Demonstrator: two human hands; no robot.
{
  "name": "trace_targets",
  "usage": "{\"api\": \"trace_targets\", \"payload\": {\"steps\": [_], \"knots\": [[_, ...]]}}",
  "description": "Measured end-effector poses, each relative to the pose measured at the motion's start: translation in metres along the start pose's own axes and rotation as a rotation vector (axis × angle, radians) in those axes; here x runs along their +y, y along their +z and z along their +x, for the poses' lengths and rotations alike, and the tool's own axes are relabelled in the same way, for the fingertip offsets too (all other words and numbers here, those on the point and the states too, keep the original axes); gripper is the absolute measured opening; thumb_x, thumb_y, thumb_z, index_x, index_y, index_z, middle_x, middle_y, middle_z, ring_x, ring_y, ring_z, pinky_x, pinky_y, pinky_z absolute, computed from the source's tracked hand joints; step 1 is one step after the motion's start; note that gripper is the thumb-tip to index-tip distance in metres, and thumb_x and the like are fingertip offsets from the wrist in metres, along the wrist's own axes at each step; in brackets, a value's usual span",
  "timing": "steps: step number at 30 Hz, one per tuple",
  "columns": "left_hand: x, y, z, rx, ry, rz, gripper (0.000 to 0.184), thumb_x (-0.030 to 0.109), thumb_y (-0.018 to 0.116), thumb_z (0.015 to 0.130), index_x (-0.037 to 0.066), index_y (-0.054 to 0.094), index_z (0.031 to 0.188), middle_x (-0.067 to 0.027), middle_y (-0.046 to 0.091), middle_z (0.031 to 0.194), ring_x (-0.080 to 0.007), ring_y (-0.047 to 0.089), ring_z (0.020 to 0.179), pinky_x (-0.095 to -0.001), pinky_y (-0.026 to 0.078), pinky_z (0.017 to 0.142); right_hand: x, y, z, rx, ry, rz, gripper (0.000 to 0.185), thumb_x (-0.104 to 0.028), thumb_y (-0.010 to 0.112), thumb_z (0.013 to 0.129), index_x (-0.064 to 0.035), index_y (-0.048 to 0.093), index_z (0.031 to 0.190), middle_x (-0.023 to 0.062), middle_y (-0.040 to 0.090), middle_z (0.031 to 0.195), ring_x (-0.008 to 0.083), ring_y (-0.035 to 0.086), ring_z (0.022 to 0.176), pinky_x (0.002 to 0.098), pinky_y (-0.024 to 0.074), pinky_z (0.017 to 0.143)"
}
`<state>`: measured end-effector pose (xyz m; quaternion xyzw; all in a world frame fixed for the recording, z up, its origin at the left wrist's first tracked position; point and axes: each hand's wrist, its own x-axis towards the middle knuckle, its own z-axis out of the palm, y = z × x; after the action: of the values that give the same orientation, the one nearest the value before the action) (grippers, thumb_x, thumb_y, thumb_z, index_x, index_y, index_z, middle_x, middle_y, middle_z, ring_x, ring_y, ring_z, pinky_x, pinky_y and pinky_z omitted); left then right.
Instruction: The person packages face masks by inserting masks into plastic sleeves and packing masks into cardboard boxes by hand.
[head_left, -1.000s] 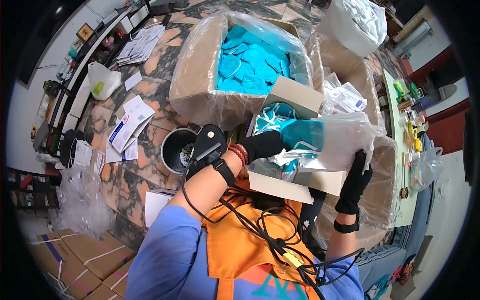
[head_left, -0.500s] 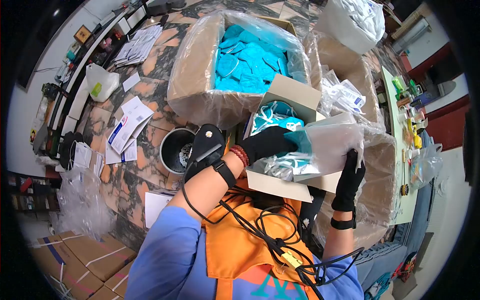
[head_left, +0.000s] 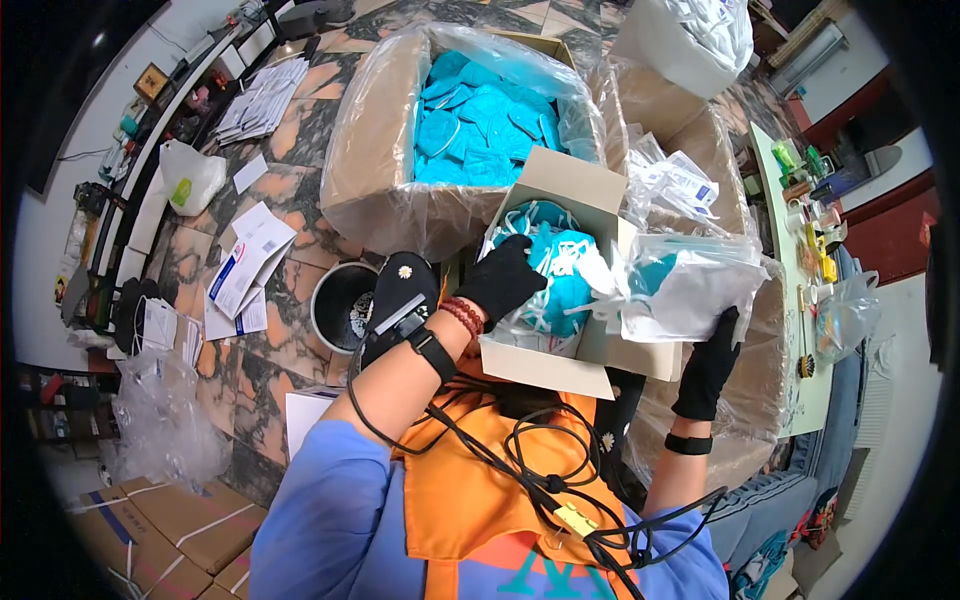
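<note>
My left hand (head_left: 503, 280), in a black glove, is over the left side of the small open carton (head_left: 572, 182). Its thumb and fingers are apart beside the teal masks (head_left: 562, 275) with white straps inside, and nothing shows in its grasp. Gloved in black too, my right hand (head_left: 712, 365) grips the lower right edge of a translucent plastic bag (head_left: 695, 300). This bag lies over the carton's right flap, with some teal showing at its upper left. White straps stretch between the carton and the bag.
Behind the small carton stands a large plastic-lined box (head_left: 375, 150) of teal pieces. To its right, another lined box (head_left: 675, 100) holds white packets (head_left: 680, 185). A dark bin (head_left: 343, 305) is left of my knee. Black cables (head_left: 540, 470) cross my lap.
My left hand has drawn back left from the plastic bag to the carton's left side, uncovering the masks. The bag, held by my right hand, has shifted slightly right and down.
</note>
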<state>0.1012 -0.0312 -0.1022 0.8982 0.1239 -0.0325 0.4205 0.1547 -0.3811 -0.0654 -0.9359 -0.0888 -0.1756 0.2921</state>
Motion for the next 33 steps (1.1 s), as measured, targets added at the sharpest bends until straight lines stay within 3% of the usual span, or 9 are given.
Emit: {"api": "trace_targets", "payload": {"steps": [2,5,10,14,16,20,22,25,33], "knots": [[0.012,-0.005,-0.009,0.395,0.199,-0.092,0.062,0.026,0.079,0.068,0.002,0.058,0.120,-0.0219,0.057,0.126,-0.0369,0.057,0.111,-0.0407,0.047,0.095,0.015,-0.002,-0.001,-0.115,-0.031,-0.107,0.069,0.007,0.040,0.086,-0.0063,0.023,0.152,0.0095,0.028,0.156,0.0205,0.027,0.143,0.0458,0.0114,0.117],[0.033,-0.015,-0.012,0.354,0.419,-0.162,0.055,0.022,0.078,0.070,0.004,0.059,0.118,-0.0181,0.056,0.128,-0.0349,0.054,0.115,-0.0394,0.045,0.097,0.006,0.003,-0.007,-0.094,-0.052,-0.105,0.049,-0.001,0.039,0.097,-0.0025,0.033,0.146,0.0164,0.038,0.149,0.0276,0.039,0.136,0.0367,0.0302,0.112],[0.031,0.012,-0.011,-0.079,0.662,-0.163,0.029,0.011,0.065,0.080,0.006,0.062,0.108,-0.0169,0.064,0.104,-0.0327,0.060,0.104,-0.0396,0.050,0.088,-0.012,0.022,-0.011,-0.095,-0.180,-0.288,0.054,0.004,0.040,0.093,-0.0020,0.033,0.146,0.0175,0.039,0.148,0.0292,0.038,0.137,0.0398,0.0279,0.113],[0.027,0.032,-0.016,-0.127,0.554,-0.237,0.027,0.014,0.057,0.084,0.006,0.061,0.110,-0.0166,0.064,0.105,-0.0320,0.060,0.102,-0.0392,0.050,0.086,-0.019,0.028,-0.013,-0.143,-0.127,-0.183,0.060,0.008,0.039,0.089,-0.0028,0.032,0.147,0.0165,0.038,0.149,0.0275,0.035,0.139,0.0422,0.0177,0.117],[0.026,0.028,-0.013,-0.113,0.607,-0.132,0.026,0.014,0.058,0.083,0.005,0.062,0.107,-0.0163,0.064,0.106,-0.0309,0.061,0.101,-0.0384,0.051,0.085,-0.012,0.034,-0.014,-0.097,-0.133,-0.301,0.063,0.010,0.040,0.087,-0.0031,0.031,0.148,0.0160,0.039,0.149,0.0282,0.039,0.137,0.0407,0.0251,0.114],[0.019,0.008,-0.004,-0.131,0.650,0.237,0.020,0.017,0.065,0.079,0.006,0.065,0.095,-0.0143,0.064,0.097,-0.0295,0.062,0.091,-0.0378,0.052,0.080,-0.043,0.014,0.000,0.057,0.287,0.491,0.055,-0.009,0.049,0.097,-0.0050,0.031,0.149,0.0207,0.051,0.134,0.0242,0.052,0.120,0.0324,0.0411,0.101],[0.024,0.018,-0.009,0.041,0.569,-0.325,0.017,0.016,0.065,0.078,0.007,0.065,0.092,-0.0133,0.063,0.094,-0.0302,0.062,0.086,-0.0379,0.052,0.078,-0.016,0.017,-0.007,-0.072,0.185,0.343,0.056,-0.004,0.044,0.095,-0.0047,0.030,0.149,0.0190,0.047,0.141,0.0261,0.048,0.126,0.0342,0.0367,0.106],[0.044,0.015,-0.017,0.097,0.601,-0.275,0.020,0.013,0.063,0.079,0.004,0.065,0.097,-0.0151,0.065,0.098,-0.0311,0.063,0.089,-0.0379,0.052,0.079,-0.005,0.025,-0.017,-0.035,-0.244,-0.323,0.056,-0.001,0.039,0.094,-0.0037,0.029,0.149,0.0161,0.040,0.148,0.0275,0.041,0.133,0.0380,0.0280,0.112],[0.062,0.007,-0.047,0.046,0.527,-0.193,0.035,0.002,0.063,0.072,-0.003,0.060,0.106,-0.0187,0.064,0.089,-0.0353,0.062,0.085,-0.0387,0.051,0.076,-0.043,0.040,-0.021,-0.145,0.061,0.087,0.051,-0.005,0.033,0.098,-0.0033,0.028,0.149,0.0130,0.035,0.152,0.0251,0.034,0.139,0.0398,0.0157,0.117]]}}
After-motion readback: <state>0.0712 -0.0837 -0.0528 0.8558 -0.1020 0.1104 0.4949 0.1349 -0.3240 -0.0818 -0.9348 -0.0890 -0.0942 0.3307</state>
